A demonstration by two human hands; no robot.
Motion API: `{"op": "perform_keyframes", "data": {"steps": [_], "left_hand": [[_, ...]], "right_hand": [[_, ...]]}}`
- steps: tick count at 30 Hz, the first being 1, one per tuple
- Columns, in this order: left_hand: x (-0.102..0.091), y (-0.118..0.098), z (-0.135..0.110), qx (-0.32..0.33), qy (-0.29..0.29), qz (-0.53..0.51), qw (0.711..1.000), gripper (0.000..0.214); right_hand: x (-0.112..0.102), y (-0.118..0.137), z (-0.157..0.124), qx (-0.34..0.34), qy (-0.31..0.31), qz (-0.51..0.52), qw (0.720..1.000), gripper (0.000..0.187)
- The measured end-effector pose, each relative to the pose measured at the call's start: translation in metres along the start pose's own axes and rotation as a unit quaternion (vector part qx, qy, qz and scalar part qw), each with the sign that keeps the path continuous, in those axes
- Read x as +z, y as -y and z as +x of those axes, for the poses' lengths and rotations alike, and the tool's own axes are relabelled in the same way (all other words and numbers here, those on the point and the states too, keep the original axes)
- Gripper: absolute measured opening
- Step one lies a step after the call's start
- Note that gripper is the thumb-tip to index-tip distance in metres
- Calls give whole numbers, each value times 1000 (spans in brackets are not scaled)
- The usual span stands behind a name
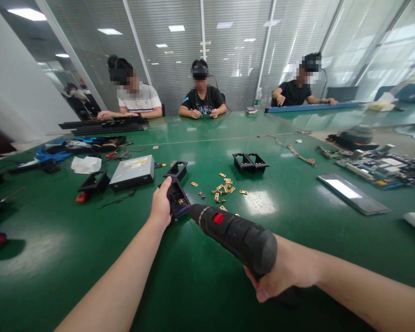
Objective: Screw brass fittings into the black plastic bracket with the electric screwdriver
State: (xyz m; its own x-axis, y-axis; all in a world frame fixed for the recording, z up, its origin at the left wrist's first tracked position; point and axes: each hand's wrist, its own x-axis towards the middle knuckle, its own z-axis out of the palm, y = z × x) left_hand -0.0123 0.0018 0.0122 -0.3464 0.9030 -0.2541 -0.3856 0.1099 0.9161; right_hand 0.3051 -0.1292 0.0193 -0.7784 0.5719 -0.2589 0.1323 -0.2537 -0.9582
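My left hand (162, 203) is closed around the edge of a black plastic frame (175, 191), tilted up from the table. A small brass piece (181, 202) shows inside it. My right hand (276, 272) grips a black cordless drill (231, 233) with a red switch on top. The drill points left, its tip at the frame's inner side; whether it touches a screw I cannot tell. Just beyond lie several brass plates (227, 186) and small screws (201, 195). A similar black frame (177, 169) stands right behind the held one.
A double black frame (250, 162) sits farther back. To the left are a silver disc drive (133, 172), another black frame (94, 181) and a white tissue (86, 164). A dark flat panel (352, 193) and circuit boards (387, 163) lie right. Three people work across the green table (200, 136).
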Motion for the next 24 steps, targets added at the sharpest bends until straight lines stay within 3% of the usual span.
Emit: {"op": "perform_keyframes", "data": {"steps": [9, 24], "left_hand": [[3, -4, -4, 1, -5, 16, 1000, 26], [2, -2, -2, -5, -12, -2, 1000, 33]], "right_hand": [[-3, -5, 2, 9, -4, 6, 1000, 57], [0, 3, 0, -2, 2, -6, 1000, 49]]}}
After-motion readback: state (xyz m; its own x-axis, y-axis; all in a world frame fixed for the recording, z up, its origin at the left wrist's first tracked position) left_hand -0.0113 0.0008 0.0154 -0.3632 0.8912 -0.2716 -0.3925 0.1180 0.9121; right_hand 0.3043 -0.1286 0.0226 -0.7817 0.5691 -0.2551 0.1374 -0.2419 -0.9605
